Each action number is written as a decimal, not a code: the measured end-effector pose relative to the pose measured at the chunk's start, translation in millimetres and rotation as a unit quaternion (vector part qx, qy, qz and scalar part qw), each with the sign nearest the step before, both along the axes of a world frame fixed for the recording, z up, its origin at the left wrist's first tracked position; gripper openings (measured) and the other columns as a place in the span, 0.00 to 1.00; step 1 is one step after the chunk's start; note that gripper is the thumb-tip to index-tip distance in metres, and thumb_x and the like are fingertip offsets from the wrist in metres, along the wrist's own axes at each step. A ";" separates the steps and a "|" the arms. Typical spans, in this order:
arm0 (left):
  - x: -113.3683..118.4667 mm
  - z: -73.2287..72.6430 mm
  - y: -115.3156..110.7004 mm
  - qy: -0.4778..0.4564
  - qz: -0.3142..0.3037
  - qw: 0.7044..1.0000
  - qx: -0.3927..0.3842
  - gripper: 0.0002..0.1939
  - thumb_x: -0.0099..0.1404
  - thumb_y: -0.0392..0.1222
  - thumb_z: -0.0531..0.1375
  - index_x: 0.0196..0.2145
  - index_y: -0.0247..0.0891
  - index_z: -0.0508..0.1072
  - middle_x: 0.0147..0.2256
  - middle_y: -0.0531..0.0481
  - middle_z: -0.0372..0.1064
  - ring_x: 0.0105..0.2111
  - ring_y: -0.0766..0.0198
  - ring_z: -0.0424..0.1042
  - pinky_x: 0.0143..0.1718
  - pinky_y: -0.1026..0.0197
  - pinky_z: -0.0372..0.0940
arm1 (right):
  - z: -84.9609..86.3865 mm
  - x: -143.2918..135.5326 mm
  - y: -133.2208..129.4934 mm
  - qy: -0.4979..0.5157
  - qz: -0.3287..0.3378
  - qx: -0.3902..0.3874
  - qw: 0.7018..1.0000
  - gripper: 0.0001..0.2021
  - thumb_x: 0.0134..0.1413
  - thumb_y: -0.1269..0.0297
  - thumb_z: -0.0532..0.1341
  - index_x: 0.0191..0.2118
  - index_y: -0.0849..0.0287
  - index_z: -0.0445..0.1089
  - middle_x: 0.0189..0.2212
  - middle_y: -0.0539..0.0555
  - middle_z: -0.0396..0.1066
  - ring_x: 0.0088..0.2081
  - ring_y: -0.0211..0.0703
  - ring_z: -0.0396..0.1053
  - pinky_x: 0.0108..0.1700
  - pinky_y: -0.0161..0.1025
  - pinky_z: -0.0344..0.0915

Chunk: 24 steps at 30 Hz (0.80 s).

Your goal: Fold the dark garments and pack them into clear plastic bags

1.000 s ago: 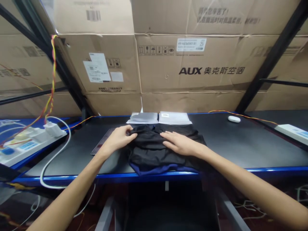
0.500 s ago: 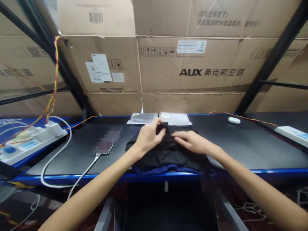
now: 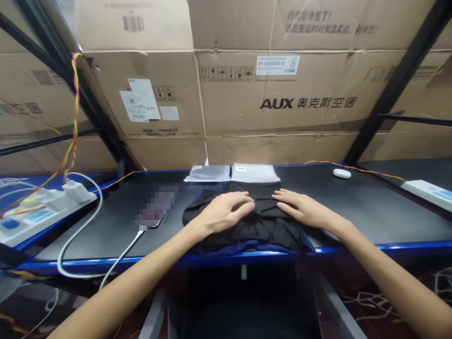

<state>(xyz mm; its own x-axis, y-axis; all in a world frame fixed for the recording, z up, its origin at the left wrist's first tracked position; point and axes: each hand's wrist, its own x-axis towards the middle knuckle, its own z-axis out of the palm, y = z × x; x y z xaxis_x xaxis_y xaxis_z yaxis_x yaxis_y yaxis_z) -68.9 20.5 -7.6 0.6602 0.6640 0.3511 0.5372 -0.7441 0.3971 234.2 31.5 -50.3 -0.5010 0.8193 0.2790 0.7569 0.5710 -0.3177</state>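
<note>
A black garment with dark blue edges lies spread on the table, its front edge reaching the table's blue rim. My left hand rests on the left-middle part of the cloth, fingers stretched out and pointing right. On the cloth's right side lies my right hand, palm down with fingers extended to the left. Neither hand grips anything. Two flat packets, a left one and a right one, lie just behind the garment.
A phone on a white charging cable lies to the left. Beyond it is a power strip with plugs. A white earbud case and another white strip are on the right. Large cardboard stands behind the table.
My left hand has let go of the pinched cloth and come down flat nearer me. My right hand has slid to the right. The garment's far part now lies flatter.
</note>
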 end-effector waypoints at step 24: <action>40.1 37.3 16.0 0.040 0.235 0.971 -0.033 0.17 0.64 0.52 0.57 0.47 0.42 0.70 0.35 0.48 0.76 0.37 0.53 0.75 0.38 0.56 0.66 | -6.0 41.8 -21.2 0.131 -0.091 -0.068 0.985 0.28 0.67 0.43 0.48 0.66 0.48 0.61 0.65 0.48 0.61 0.67 0.53 0.56 0.70 0.55 0.48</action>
